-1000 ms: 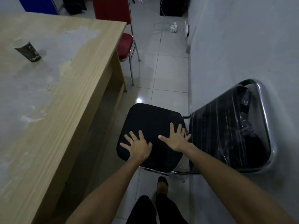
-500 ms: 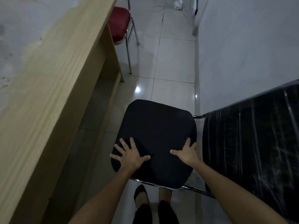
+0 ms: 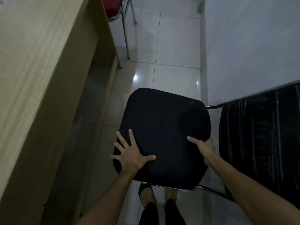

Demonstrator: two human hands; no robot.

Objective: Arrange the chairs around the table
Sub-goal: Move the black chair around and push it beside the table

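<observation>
A black chair with a chrome frame stands in the aisle; its seat [image 3: 164,127] is below me and its plastic-wrapped backrest [image 3: 263,140] leans toward the wall on the right. My left hand [image 3: 131,155] lies flat on the seat's near left corner, fingers spread. At the seat's right edge my right hand [image 3: 205,147] has its thumb on top and its fingers curled over the side. The wooden table [image 3: 32,78] fills the left of the view. A red chair [image 3: 113,7] stands at the table's far end.
A white wall [image 3: 251,46] closes the right side, leaving a narrow tiled aisle [image 3: 177,51] between it and the table. My feet in dark shoes [image 3: 146,195] stand just behind the black seat. The table's side panel [image 3: 105,51] reaches the floor.
The view has tilted down and come closer to the seat. My right hand slid from the seat's top to its right edge and curled over it. My left hand stayed flat near the left corner.
</observation>
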